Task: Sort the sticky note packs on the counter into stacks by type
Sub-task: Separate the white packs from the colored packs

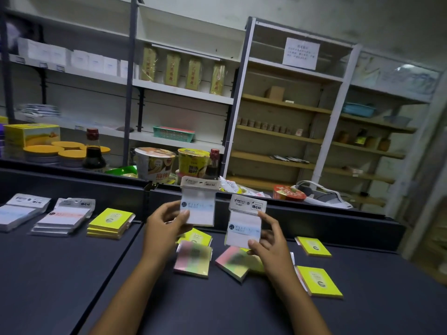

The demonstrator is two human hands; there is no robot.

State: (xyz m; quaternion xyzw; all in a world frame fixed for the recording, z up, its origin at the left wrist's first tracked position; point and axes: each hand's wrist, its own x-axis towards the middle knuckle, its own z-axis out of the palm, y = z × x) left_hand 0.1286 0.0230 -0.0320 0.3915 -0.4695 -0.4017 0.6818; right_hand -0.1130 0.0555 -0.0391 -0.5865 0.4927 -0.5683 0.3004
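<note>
Head view: my left hand (167, 224) pinches blue-band pack (198, 205), thumb on front, held upright above counter (72, 274). My right hand (268, 247) grips second blue-band pack (245, 224) same way, just beside first. Below hands, loose on counter: two pastel multicolour pads (192, 259), yellow pad (197, 236) partly hidden behind left one, two yellow pads (319, 281) at right. Far left, three sorted stacks in row: blue-band stack (20, 212), pink-band stack (64, 218), yellow stack (110, 222). Noodle cups (154, 165) on ledge behind.

Two rainbow packs (193, 259), two hands (164, 228)
</note>
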